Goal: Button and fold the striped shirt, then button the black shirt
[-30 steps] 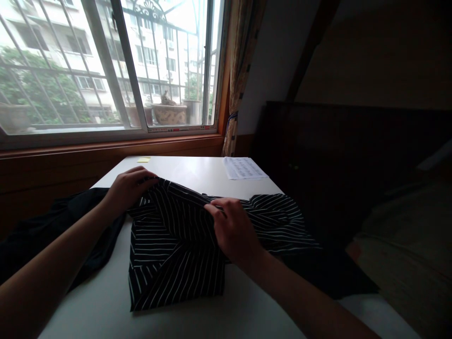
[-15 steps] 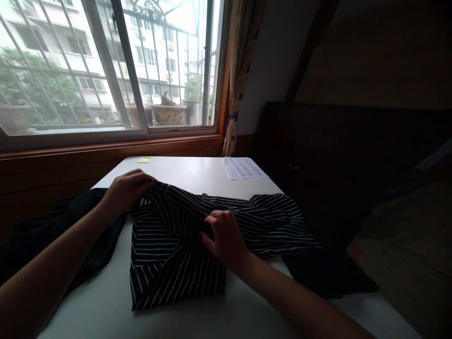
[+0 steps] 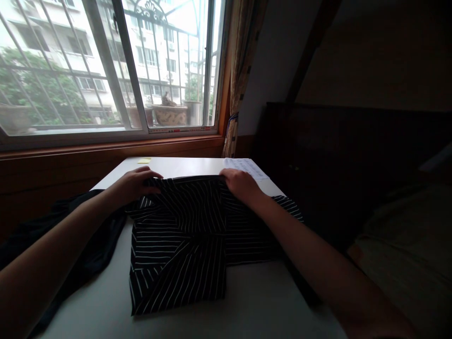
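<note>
On the white counter (image 3: 261, 301): a striped garment (image 3: 197, 207), black with white lines, lies before the person, one section folded toward the camera and another stretching right, partly behind the right forearm.
Left hand (image 3: 132, 186): pinches the garment's far-left corner between thumb and fingers.
Right hand (image 3: 242, 186): clamped on the far edge, well apart from the left.
Just changed: half a second ago the right hand was nearer, over the middle of the cloth; now it is at the far edge, which runs almost straight between the hands.
What it means: the upper section seems drawn flatter and squarer, though bunching shows near the left corner.
Around it: dark cloth (image 3: 102, 245) to the left; printed sheets (image 3: 252, 167) just beyond the right hand; a yellow note (image 3: 144, 160) farther back.
</note>
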The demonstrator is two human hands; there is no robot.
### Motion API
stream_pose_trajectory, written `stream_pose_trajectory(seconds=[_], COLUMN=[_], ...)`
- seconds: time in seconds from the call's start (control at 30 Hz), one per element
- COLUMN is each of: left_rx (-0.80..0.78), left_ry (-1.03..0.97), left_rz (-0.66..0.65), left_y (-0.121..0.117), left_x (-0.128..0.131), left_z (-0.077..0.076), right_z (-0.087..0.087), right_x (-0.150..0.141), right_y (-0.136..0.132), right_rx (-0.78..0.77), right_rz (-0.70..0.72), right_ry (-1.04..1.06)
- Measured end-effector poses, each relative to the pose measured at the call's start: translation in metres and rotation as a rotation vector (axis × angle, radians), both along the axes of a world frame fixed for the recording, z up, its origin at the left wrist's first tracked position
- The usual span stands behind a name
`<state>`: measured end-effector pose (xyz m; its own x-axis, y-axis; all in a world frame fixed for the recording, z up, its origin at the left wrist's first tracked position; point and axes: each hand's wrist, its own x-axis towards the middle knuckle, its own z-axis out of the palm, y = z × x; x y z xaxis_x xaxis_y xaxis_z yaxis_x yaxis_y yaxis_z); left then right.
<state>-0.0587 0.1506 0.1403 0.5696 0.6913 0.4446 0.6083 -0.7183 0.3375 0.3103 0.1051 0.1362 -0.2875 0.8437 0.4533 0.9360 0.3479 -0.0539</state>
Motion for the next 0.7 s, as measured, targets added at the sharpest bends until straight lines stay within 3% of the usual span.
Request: stream_pose_trajectory(seconds=[0.13,0.33,0.47,0.7], left_rx=[0.086,0.293,0.349,0.297], left_ry=[0.056,0.03,0.017,0.029], left_rz=[0.016,0.215,0.242,0.148], left_y=[0.029,0.063,0.056,0.024], left_x=[0.014,0.019,0.015,0.002], left_z=[0.007,0.025,0.028,0.02], right_z=[0.027,0.056,0.055,0.032], right_x=[0.004,0.005,0.006,0.014], right_y=[0.034,0.058,0.048,0.013], right_rx=[0.012,0.143,0.244,0.191], right_rz=[-0.005,-0.033,0.024,0.116], right_ry=[-0.036,-0.002,0.023,-0.021])
